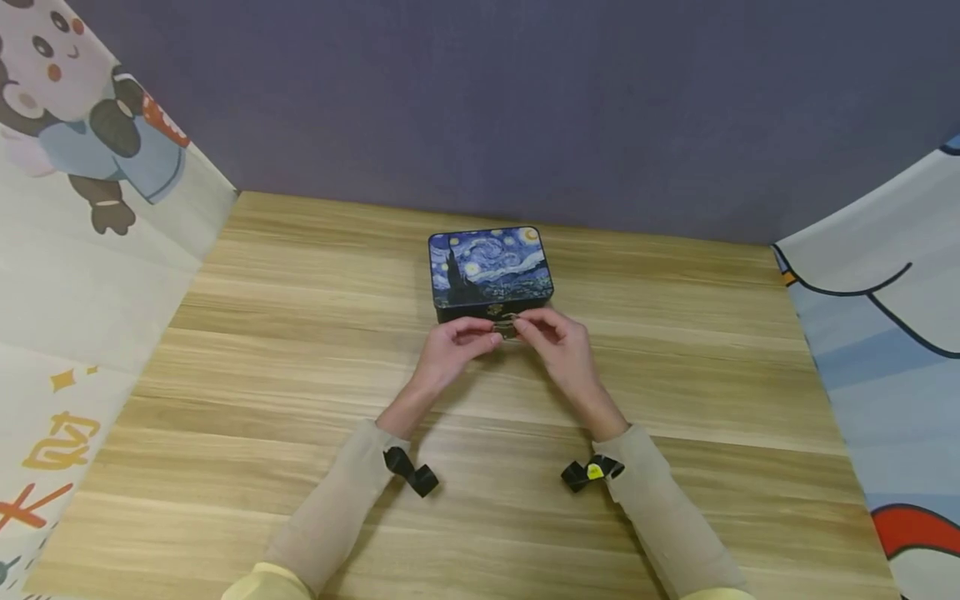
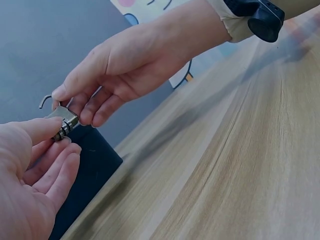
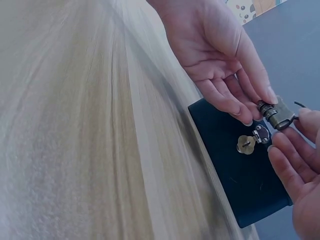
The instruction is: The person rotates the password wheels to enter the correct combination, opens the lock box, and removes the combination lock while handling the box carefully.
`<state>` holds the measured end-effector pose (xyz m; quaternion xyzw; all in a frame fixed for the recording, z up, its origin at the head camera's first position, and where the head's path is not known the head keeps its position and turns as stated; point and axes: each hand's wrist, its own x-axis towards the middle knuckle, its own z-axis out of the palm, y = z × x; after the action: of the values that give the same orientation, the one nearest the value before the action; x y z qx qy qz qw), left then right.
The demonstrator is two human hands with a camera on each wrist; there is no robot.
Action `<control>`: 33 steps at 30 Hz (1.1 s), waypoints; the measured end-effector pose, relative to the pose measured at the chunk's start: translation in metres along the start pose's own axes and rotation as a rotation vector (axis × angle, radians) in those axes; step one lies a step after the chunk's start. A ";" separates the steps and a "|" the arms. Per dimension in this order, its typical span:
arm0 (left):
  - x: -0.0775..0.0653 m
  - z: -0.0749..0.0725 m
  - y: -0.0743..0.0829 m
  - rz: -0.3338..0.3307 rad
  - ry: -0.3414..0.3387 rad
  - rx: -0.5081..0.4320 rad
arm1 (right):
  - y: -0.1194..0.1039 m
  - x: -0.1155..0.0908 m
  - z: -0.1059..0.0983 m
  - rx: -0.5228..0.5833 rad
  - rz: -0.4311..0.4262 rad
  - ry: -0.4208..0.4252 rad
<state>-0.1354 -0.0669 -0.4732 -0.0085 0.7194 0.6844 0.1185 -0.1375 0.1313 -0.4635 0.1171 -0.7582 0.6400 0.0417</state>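
Note:
A box (image 1: 491, 265) with a swirling night-sky painting on its lid stands closed near the back of the table. Just in front of it, my left hand (image 1: 450, 346) pinches the body of a small brass combination padlock (image 2: 65, 120) between thumb and fingers. The thumb and forefinger of my right hand (image 1: 562, 346) hold the padlock's shackle, whose curved end sticks out free in the left wrist view. On the box's dark front, a metal clasp (image 3: 252, 140) shows with no lock through it. Fingers hide part of the padlock.
The wood-grain table (image 1: 315, 375) extends around the box and both arms. A dark blue-grey panel (image 1: 487, 108) rises behind it. Printed cloths with cartoon drawings flank it on the left (image 1: 82, 275) and right (image 1: 870, 358). Black straps hang at both wrists.

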 end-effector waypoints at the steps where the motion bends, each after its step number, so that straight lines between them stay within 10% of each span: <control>1: 0.000 0.000 0.000 0.007 0.001 0.005 | -0.001 0.000 0.000 0.004 -0.005 -0.002; 33: 0.000 0.003 -0.001 0.094 0.009 0.044 | -0.004 0.001 0.001 -0.183 -0.138 0.055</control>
<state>-0.1344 -0.0640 -0.4742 0.0248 0.7344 0.6731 0.0831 -0.1370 0.1297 -0.4599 0.1471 -0.8022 0.5667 0.1169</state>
